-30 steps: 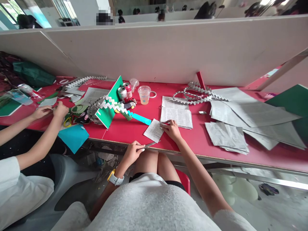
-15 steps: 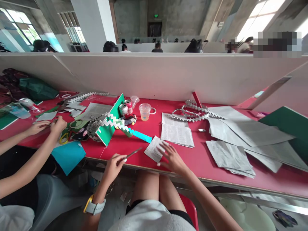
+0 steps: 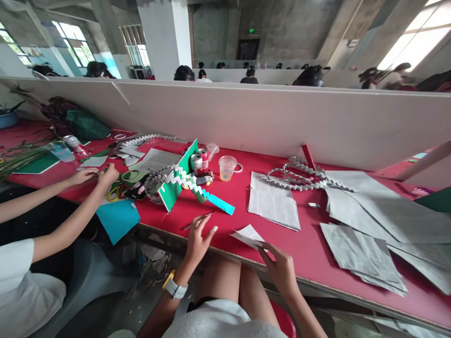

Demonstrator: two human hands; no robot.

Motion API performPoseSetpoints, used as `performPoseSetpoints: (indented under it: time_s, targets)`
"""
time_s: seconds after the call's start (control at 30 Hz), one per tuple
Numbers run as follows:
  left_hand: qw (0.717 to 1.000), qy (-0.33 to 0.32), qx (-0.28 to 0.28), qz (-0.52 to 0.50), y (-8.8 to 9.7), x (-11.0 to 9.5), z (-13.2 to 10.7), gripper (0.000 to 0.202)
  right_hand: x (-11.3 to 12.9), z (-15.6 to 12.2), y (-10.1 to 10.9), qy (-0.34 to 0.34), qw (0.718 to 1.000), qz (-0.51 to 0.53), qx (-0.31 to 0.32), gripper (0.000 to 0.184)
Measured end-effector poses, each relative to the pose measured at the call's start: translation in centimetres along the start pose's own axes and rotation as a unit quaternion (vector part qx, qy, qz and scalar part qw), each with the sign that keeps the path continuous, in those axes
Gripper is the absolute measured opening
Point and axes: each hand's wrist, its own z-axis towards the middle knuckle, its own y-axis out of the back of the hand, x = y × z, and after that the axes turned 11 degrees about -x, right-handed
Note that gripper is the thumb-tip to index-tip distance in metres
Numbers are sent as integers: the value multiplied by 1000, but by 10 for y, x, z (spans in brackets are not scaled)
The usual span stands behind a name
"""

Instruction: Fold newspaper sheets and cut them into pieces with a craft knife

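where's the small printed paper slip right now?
Head view: the paper slip sits low centre at the near edge of the red table, its corner pinched by the right hand, with the left hand just to its left.

Red table [image 3: 239, 209]. White slip [image 3: 248, 234] with grey print; same grey print on sheets [image 3: 274, 206]. Green board [image 3: 172, 192], white edge. Zigzag strip [image 3: 197, 188]: white, then green, then cyan. Teal card [image 3: 118, 218]. White watch strap [image 3: 174, 287], yellow trim. Red can [image 3: 203, 156]. Clear cup [image 3: 226, 168], pale orange inside.
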Motion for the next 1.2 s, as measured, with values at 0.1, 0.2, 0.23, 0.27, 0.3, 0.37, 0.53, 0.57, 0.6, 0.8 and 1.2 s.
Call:
performPoseSetpoints:
  time_s: [0.1, 0.2, 0.23, 0.27, 0.3, 0.37, 0.53, 0.57, 0.6, 0.8, 1.2]
  targets:
    - [976, 63, 138, -154, -13, -27, 3, 76, 18, 18, -7, -128, 983, 126, -23, 25]
    - [926, 144, 232, -260, -23, -42, 10, 80, 27, 31, -14, -213, 948, 233, -47, 30]
    - [911, 165, 251, -282, -25, -44, 12, 71, 28, 33, -17, -230, 938, 256, -52, 31]
    - [901, 180, 262, -294, -26, -46, 14, 61, 28, 35, -19, -242, 931, 269, -55, 33]
    - [899, 189, 261, -298, -26, -47, 14, 53, 27, 35, -22, -249, 928, 271, -62, 36]
    - [913, 196, 224, -278, -25, -48, 14, 43, 26, 31, -29, -250, 934, 233, -100, 48]
    - [965, 210, 63, -147, -25, -53, 10, 39, 27, 10, -47, -156, 973, 90, -145, 72]
    - [966, 209, 52, -146, -28, -55, 9, 40, 29, 7, -51, -140, 979, 108, -103, 73]
    - [964, 207, 50, -159, -30, -58, 9, 42, 31, 5, -54, -138, 979, 143, -52, 75]
    - [947, 206, 40, -245, -47, -67, 6, 62, 31, 13, -56, -319, 882, 341, 66, 89]
    - [976, 28, 36, 214, -38, -29, -16, 51, -21, 5, -19, -141, 967, -118, -176, 70]
